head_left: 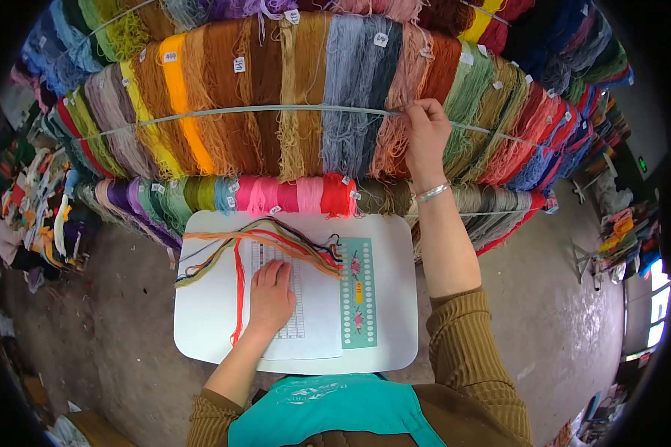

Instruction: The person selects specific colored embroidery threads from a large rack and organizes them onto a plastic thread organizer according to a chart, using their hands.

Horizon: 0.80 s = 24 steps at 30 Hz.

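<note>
My right hand (427, 138), with a bracelet at the wrist, reaches up to the hanging thread rack. Its fingers are pinched at the salmon-pink thread (397, 145), just where a grey strap (306, 108) crosses the hanks. My left hand (273, 296) lies flat, palm down, on a printed sheet (320, 320) on the white board (399, 298). A bundle of mixed threads (276, 242) in orange, red, olive and navy curves across the sheet's top. Its right ends meet a teal card (358, 328) with rows of holes. A red thread strand (238, 298) hangs down left of my left hand.
Hanks of many colours with small number tags fill the rack (224, 89). A lower row of thread (276, 195) runs along the board's far edge. More yarn piles (41, 201) stand at the left, and thread racks (622, 231) at the right, above the concrete floor (529, 298).
</note>
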Tool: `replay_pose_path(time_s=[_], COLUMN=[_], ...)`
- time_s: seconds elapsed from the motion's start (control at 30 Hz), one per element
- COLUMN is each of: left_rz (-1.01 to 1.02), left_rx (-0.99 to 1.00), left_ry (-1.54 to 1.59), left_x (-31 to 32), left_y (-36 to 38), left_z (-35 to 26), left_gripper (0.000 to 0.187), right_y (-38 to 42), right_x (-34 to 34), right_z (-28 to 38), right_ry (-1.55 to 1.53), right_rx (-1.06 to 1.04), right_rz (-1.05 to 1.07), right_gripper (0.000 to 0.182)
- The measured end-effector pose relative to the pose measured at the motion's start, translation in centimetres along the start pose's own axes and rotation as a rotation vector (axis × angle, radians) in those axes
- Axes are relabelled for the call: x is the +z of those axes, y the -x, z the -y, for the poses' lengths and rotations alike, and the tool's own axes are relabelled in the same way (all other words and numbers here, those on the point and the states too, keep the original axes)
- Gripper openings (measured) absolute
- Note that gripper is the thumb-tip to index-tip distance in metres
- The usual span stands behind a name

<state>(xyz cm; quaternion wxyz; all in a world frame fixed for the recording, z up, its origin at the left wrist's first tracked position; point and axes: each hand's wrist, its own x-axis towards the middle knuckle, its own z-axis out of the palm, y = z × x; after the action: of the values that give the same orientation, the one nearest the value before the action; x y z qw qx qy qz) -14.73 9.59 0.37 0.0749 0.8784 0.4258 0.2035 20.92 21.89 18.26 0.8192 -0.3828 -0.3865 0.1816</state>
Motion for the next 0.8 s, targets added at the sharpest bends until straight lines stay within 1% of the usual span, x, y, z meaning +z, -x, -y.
replay_pose_path(time_s=[0.03,0.1,0.13,0.2,0.3,0.43,0.5,0.53,0.6,0.63,0.7,0.8], left_rz=[0.001,-0.003,-0.005,-0.005,-0.001,-0.009,-0.015,-0.02,-0.021,-0.025,-0.025,-0.031], left_rx=[-0.002,-0.004,-0.005,-0.005,-0.004,0.001,0.002,0.004,0.005,0.004,-0.003,-0.007], left_ry=[-0.001,0.0,0.0,0.001,0.002,-0.003,-0.002,0.0,-0.002,-0.005,0.004,0.022], left_x=[0.0,0.2,0.3,0.2,0.1,0.2,0.1,0.0,0.0,-0.1,0.0,0.2], left_y=[0.0,0.1,0.0,0.0,0.0,0.0,0.0,0.0,0.0,0.0,0.0,0.0], left_z=[0.0,0.1,0.2,0.2,0.1,0.1,0.1,0.0,-0.1,-0.1,0.0,0.0], left_gripper=[0.05,0.05,0.049,0.049,0.049,0.05,0.049,0.049,0.049,0.049,0.049,0.048], right_y=[0.3,1.0,1.2,1.5,1.4,1.6,1.8,1.7,1.6,1.8,2.5,5.2], right_x=[0.0,-0.3,-0.3,-0.5,-0.7,0.0,0.0,-0.1,-0.3,-0.2,0.1,-1.1], right_z=[0.3,1.1,1.4,1.9,1.8,3.5,4.0,4.1,4.2,4.2,4.1,3.6], right_ry=[0.0,-0.104,-0.104,-0.164,-0.208,-0.196,-0.259,-0.258,-0.219,-0.219,-0.113,-0.001], right_rx=[0.0,0.13,0.13,0.202,0.149,0.19,0.266,0.266,0.373,0.373,0.289,0.363], right_rz=[0.003,-0.005,-0.002,0.015,0.006,-0.019,0.103,0.102,0.159,0.157,0.121,0.097], right_gripper=[0.004,0.004,0.004,0.005,0.004,0.004,0.002,0.002,0.01,0.01,0.012,0.012])
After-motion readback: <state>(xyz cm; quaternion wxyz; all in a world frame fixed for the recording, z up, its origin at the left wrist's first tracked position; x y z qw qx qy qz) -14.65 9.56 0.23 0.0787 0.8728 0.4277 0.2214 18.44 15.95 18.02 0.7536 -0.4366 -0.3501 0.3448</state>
